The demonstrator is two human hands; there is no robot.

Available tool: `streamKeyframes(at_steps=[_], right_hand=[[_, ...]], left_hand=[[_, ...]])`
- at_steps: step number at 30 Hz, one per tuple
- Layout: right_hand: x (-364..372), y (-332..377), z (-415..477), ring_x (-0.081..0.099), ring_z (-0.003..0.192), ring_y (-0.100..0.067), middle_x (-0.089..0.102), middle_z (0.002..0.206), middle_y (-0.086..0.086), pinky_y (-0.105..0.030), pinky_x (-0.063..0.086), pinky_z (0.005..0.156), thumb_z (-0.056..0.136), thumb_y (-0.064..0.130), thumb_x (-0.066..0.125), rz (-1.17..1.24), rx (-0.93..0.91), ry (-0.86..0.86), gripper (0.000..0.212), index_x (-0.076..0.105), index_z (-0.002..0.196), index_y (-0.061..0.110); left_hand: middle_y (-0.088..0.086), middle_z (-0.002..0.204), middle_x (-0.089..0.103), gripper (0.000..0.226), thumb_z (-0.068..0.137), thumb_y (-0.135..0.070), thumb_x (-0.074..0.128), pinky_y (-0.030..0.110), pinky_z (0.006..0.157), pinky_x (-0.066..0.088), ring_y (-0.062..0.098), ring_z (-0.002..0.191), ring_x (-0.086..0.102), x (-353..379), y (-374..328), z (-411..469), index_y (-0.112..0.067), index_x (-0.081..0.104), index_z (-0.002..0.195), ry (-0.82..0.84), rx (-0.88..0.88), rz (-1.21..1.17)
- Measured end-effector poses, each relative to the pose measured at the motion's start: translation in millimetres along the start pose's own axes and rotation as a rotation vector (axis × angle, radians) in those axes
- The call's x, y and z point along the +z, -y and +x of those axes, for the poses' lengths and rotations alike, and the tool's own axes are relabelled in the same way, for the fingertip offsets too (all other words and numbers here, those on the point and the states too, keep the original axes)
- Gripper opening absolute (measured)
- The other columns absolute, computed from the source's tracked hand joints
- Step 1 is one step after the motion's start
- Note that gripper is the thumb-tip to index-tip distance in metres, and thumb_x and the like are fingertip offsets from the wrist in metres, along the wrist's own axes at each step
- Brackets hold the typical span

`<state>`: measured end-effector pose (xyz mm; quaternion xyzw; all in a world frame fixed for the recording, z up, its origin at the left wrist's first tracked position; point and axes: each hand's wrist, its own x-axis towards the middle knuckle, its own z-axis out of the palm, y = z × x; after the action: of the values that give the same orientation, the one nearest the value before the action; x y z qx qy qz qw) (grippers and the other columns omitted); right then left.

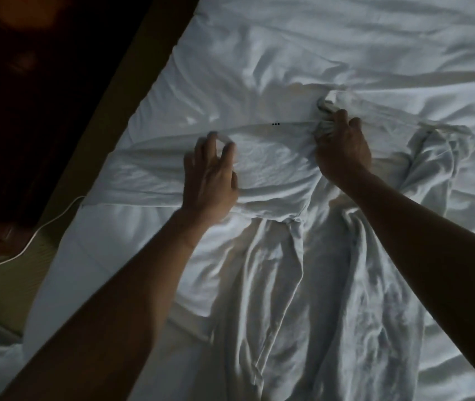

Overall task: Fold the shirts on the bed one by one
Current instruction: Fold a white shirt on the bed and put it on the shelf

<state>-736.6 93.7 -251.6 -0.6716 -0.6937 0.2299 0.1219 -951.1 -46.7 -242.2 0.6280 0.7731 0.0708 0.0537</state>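
A white shirt (273, 166) lies crumpled across the white bed (317, 53), its body trailing toward me and a sleeve stretching to the left. Three small dark dots mark its upper edge. My left hand (210, 175) rests on the shirt's left part, its fingers spread and slightly bent, fingertips at the fabric edge. My right hand (341, 150) grips a bunched fold of the shirt near the collar area, fingers curled around the cloth. More bunched white cloth (438, 157) lies to the right of that hand.
The bed's left edge runs diagonally from top middle to bottom left. Beyond it lies a dark floor with a white cable (42, 227). Wrinkled sheet fills the far and right side. The room is dim.
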Motion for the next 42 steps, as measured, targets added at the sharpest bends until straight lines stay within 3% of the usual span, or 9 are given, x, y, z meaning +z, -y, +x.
streamKeyframes(at_steps=[3,9,12,14,20,27,31,34,42], right_hand=[[-1.4,3.4,-12.6,0.051,0.118,-0.044,0.042,0.136,-0.019,-0.046,0.042,0.082,0.094,0.016,0.047,0.066,0.0,-0.089,0.044,0.042,0.138,0.015],[-5.0,24.4,-120.7,0.061,0.089,-0.031,0.065,0.094,-0.006,-0.04,0.048,0.073,0.084,0.028,0.061,0.064,-0.263,-0.088,0.016,0.064,0.098,0.021],[-0.1,43.6,-163.3,0.065,0.057,-0.022,0.072,0.067,-0.003,-0.029,0.045,0.054,0.095,0.04,0.064,0.29,0.17,0.321,0.032,0.07,0.076,0.015],[3.0,55.6,-174.0,0.061,0.044,-0.021,0.076,0.072,-0.007,-0.024,0.04,0.043,0.1,0.038,0.063,0.764,0.575,0.519,0.028,0.069,0.092,0.012],[16.2,71.9,-161.4,0.04,0.048,-0.009,0.05,0.068,-0.002,-0.02,0.037,0.043,0.1,0.028,0.066,1.676,1.184,0.392,0.019,0.059,0.09,0.013],[-12.9,79.2,-167.5,0.066,0.111,-0.022,0.069,0.113,-0.006,-0.043,0.044,0.111,0.096,0.024,0.064,1.92,1.14,0.195,0.025,0.066,0.116,0.01],[-39.3,65.0,-171.2,0.073,0.101,-0.028,0.075,0.114,-0.013,-0.04,0.063,0.079,0.099,0.024,0.062,2.084,1.118,0.209,0.033,0.067,0.126,0.005],[-54.9,45.8,-175.4,0.073,0.09,-0.029,0.074,0.106,-0.013,-0.035,0.059,0.048,0.102,0.018,0.059,2.093,1.11,0.114,0.02,0.065,0.114,0.003],[-49.5,7.3,-178.0,0.068,0.092,-0.027,0.07,0.094,-0.008,-0.05,0.056,0.093,0.101,0.016,0.059,1.823,1.072,0.054,0.011,0.064,0.101,0.005]], left_hand=[[0.024,0.159,0.033,0.073,0.091,-0.033,0.053,0.07,0.116,0.025,0.045,0.147,0.031,-2.5,15.2,33.7,-0.013,0.029,0.157,0.197,-0.015,0.101],[0.011,0.124,0.062,0.057,0.087,-0.05,0.065,0.049,0.1,0.039,0.036,0.117,0.058,-34.0,17.4,73.4,-0.014,0.05,0.128,0.422,0.011,0.119],[0.006,0.106,0.067,0.041,0.085,-0.054,0.074,0.035,0.076,0.043,0.029,0.095,0.064,-52.7,20.2,85.2,-0.016,0.06,0.096,0.587,-0.027,-0.026],[0.006,0.093,0.068,0.033,0.085,-0.045,0.078,0.031,0.065,0.043,0.026,0.085,0.066,-64.3,21.7,89.4,-0.016,0.064,0.081,0.675,-0.031,-0.142],[0.007,0.092,0.076,0.028,0.096,-0.04,0.071,0.033,0.074,0.05,0.022,0.084,0.071,-90.5,26.4,76.5,-0.012,0.073,0.095,0.806,0.014,-0.404],[-0.002,0.107,0.079,0.019,0.098,-0.027,0.072,0.032,0.094,0.055,0.017,0.101,0.075,-119.6,6.8,61.6,-0.017,0.074,0.113,0.832,0.056,-0.691],[0.0,0.115,0.079,0.028,0.093,-0.023,0.079,0.035,0.1,0.055,0.021,0.109,0.074,-134.9,-17.9,52.7,-0.013,0.073,0.118,0.917,0.1,-0.827],[-0.003,0.092,0.078,0.034,0.079,-0.035,0.09,0.028,0.077,0.053,0.017,0.085,0.074,-131.0,-23.3,40.8,-0.012,0.077,0.1,1.0,0.196,-0.442],[0.0,0.09,0.068,0.039,0.075,-0.052,0.068,0.033,0.071,0.045,0.021,0.086,0.063,-96.6,-16.2,-13.5,-0.018,0.067,0.094,0.941,0.327,-0.191]])
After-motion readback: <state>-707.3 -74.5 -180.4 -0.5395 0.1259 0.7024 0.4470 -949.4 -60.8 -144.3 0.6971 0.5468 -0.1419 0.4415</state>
